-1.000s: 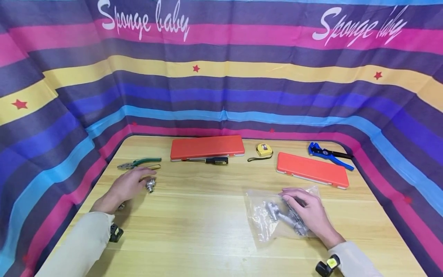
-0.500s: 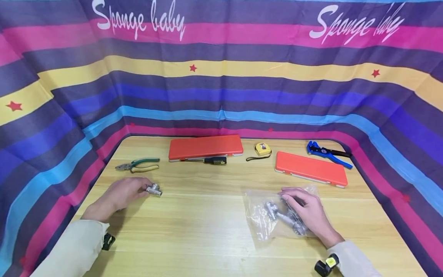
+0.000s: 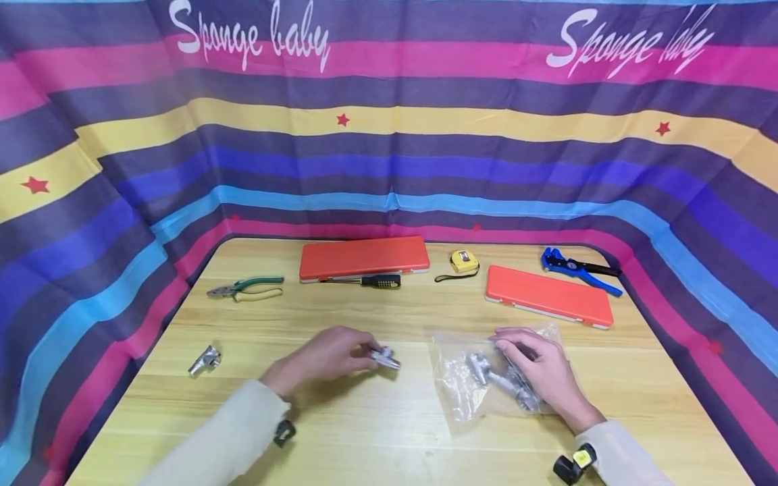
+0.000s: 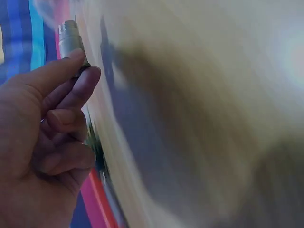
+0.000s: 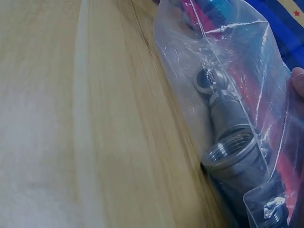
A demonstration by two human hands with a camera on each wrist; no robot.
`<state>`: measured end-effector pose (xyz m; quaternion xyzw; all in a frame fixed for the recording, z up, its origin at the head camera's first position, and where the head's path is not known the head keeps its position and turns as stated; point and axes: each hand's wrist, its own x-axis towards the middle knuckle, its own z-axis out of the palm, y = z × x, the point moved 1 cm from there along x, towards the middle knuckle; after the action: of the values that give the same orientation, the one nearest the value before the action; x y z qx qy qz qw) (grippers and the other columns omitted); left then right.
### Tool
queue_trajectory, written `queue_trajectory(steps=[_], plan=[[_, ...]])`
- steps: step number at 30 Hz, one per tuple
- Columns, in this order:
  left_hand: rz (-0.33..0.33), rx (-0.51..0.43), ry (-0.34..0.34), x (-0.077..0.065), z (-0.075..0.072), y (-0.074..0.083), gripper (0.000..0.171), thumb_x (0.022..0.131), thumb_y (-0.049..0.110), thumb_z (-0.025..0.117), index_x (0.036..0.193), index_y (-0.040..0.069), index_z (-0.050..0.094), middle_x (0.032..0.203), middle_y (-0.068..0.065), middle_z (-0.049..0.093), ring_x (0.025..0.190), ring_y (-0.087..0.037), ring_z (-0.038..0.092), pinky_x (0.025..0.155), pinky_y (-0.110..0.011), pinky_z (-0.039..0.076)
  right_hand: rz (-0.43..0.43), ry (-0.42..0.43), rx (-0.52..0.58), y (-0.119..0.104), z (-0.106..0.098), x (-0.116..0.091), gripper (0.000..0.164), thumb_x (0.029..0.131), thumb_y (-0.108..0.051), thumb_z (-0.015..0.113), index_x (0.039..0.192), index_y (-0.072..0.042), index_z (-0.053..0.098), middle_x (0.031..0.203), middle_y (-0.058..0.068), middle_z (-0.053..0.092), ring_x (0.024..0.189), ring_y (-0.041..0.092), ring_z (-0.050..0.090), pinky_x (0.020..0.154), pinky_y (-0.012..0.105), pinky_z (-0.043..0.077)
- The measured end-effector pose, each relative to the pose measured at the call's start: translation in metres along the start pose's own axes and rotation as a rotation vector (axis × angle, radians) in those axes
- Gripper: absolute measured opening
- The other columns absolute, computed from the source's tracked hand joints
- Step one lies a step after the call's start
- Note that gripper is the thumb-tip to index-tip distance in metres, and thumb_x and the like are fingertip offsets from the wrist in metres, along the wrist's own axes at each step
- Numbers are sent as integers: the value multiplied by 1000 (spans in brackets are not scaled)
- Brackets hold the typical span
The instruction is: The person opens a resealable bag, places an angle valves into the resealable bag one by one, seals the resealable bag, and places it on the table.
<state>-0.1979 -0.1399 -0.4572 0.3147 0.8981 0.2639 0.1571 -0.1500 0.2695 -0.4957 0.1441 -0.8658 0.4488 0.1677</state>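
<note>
My left hand (image 3: 333,358) pinches a shiny metal pipe fitting (image 3: 385,358) between thumb and fingertips, above the middle of the table. In the left wrist view the threaded end of that fitting (image 4: 70,38) points away from the thumb. My right hand (image 3: 541,371) holds the upper part of a clear plastic bag (image 3: 452,401) lying on the table. Inside the bag are several metal pipe fittings (image 3: 478,368); the right wrist view shows one with a wide threaded mouth (image 5: 232,149). A second loose pipe fitting (image 3: 205,361) lies at the left of the table.
Pliers (image 3: 243,290) lie at the back left. Behind stand a red case (image 3: 365,258), a screwdriver (image 3: 379,281) and a yellow tape measure (image 3: 464,262). Another red case (image 3: 549,297) and a blue wire stripper (image 3: 577,270) lie at the back right. A striped curtain (image 3: 395,162) surrounds the table.
My left hand has picked up the pipe fitting near the pliers and carried it right toward the bag. The right hand and the bag have stayed in place.
</note>
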Motion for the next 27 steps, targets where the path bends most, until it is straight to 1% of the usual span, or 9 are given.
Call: queue_trajectory(steps=[2,5,8,11,16,20,22,25,27], plan=[[32,2,-27,17,15,18,24,101,31,80,122,20,79,97,17,75,70,-2,55,68,-23,51,1,-4,-2,0,1,1,21,102,-7,77,110,-25,85,122,4,82,117,-11,66,104,4,45],[84,54,-36,39,34,43,23,100,32,79,121,21,80,96,17,76,70,1,55,69,-20,49,-15,-10,5,-1,3,2,21,102,-7,76,111,-23,85,123,6,81,118,-9,67,105,5,46],[121,117,-11,58,51,62,23,101,35,79,120,21,80,95,16,78,72,4,56,73,-18,49,-32,-2,16,-1,4,2,22,101,-4,76,110,-22,85,121,10,81,118,-9,67,105,6,46],[104,145,43,70,63,75,28,102,35,77,124,18,79,87,13,75,69,2,55,69,-17,48,-39,3,22,-2,4,2,22,100,-2,77,109,-21,85,120,11,82,117,-9,68,104,6,47],[50,123,155,78,74,89,24,98,23,79,122,18,79,87,10,77,68,1,58,68,-16,49,-14,7,9,0,2,2,20,100,-5,78,109,-21,85,120,7,82,117,-9,67,104,6,47],[83,95,207,81,77,101,30,94,13,81,124,19,79,103,8,83,69,3,60,67,-13,50,4,4,-23,2,-1,1,19,101,-7,78,109,-22,85,121,5,82,117,-11,66,104,4,45],[93,70,204,84,79,105,39,93,6,78,129,19,78,113,6,83,65,-2,61,62,-15,51,10,-1,-46,2,-3,1,19,101,-9,78,109,-24,85,121,3,82,117,-11,66,104,4,44],[88,27,170,89,83,109,47,94,0,76,137,21,76,132,5,79,79,-7,72,68,-16,55,23,-5,-79,2,-4,1,18,102,-13,78,110,-28,85,122,-2,82,118,-13,65,105,3,42],[75,-17,134,90,83,109,51,95,-2,73,140,21,75,141,4,75,79,-10,72,65,-19,55,28,-7,-84,2,-4,1,17,102,-14,78,109,-28,85,122,-2,82,118,-13,65,105,2,42]])
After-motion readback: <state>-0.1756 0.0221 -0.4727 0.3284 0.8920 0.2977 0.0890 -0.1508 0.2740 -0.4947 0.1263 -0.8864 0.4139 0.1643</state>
